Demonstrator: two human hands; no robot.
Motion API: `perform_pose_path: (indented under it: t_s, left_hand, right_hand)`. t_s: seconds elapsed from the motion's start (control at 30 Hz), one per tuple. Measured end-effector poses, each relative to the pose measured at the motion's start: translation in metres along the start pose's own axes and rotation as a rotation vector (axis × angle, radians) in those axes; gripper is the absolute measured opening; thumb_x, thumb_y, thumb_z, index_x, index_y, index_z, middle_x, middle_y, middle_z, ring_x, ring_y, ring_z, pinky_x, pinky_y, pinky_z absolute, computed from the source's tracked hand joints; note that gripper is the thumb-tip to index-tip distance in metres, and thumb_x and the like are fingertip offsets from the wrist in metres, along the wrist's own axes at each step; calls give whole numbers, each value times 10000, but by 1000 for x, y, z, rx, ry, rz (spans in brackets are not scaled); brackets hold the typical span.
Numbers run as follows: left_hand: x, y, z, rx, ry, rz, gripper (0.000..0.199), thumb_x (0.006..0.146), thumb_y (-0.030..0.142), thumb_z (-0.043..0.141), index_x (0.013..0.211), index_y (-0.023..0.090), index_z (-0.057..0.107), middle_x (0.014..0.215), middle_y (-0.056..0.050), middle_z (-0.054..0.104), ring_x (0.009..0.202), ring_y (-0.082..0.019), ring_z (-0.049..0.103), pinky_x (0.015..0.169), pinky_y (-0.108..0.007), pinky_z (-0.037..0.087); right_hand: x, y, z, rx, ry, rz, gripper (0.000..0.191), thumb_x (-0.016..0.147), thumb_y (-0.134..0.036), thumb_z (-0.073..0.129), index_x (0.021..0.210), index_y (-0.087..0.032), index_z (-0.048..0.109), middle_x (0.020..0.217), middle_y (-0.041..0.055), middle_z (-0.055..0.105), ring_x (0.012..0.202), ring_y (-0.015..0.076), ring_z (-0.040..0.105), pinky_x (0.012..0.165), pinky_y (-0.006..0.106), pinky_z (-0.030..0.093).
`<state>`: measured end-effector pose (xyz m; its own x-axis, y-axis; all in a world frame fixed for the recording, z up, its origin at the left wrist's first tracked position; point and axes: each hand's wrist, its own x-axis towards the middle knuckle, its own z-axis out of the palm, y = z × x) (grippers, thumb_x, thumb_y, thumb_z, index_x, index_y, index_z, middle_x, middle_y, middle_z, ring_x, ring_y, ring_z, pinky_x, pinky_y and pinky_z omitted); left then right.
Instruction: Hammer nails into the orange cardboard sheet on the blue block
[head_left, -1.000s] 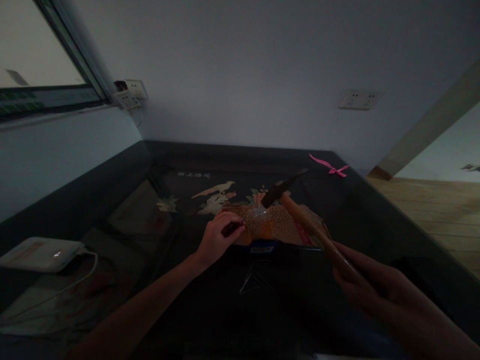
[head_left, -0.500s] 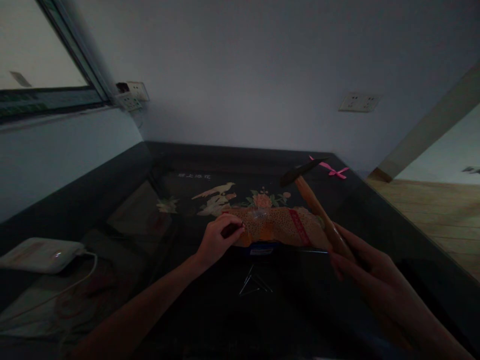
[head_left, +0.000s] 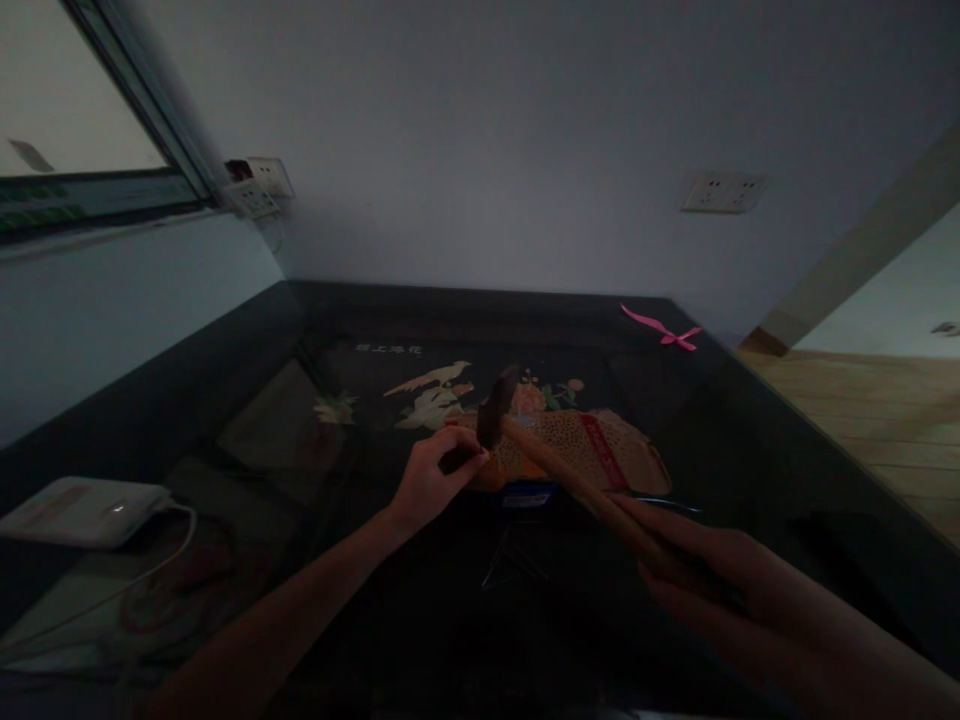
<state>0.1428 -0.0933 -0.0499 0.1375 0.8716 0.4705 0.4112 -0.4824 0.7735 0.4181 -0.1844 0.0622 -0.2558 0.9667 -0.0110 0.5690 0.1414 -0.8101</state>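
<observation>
L hand (head_left: 435, 470) pinched, thumb to index, at L end of spotted pkg (head_left: 570, 428) on blk table (head_left: 720, 420); can't tell what's in grip. R hand (head_left: 712, 570) wrapped round hammer (head_left: 574, 482) handle, head just by L hand.

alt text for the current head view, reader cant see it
A person's right grip holds a wooden-handled hammer, its head close to the left grip, at the left end of a spotted item with a red band. On the dark table lie a pink ribbon and a cabled white device.
</observation>
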Motion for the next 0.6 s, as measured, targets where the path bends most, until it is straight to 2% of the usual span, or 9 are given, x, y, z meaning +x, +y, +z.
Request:
perform_pose_path:
  t_s: [0.2, 0.4, 0.6]
  left_hand:
    - [2, 0, 0, -12, -5, 54, 63, 815, 188, 645, 758, 174, 621, 838, -35, 701, 771, -164, 657, 691, -267, 545]
    - [2, 1, -1, -15, -6, 33, 67, 811, 198, 645, 754, 170, 627, 827, -40, 702, 775, -167, 661, 701, -274, 553]
    - [2, 0, -2, 4, -20, 25, 77, 806, 191, 654, 737, 174, 626, 827, -40, 704, 803, -175, 662, 734, -290, 549]
  right_hand:
    - [2, 4, 1, 51, -7, -34, 462, 780, -318, 636, 1235, -399, 657, 998, -2, 771, 878, 258, 716, 867, 413, 566]
    - [-1, 9, 2, 33, 8, -21, 480, 789, -340, 647, 1269, -365, 635, 1045, 14, 764, 926, 270, 706, 844, 411, 577]
    - [-1, 3, 2, 69, 21, -23, 433, 771, -351, 656, 1202, -373, 685, 1070, 11, 760, 930, 268, 713, 857, 397, 568]
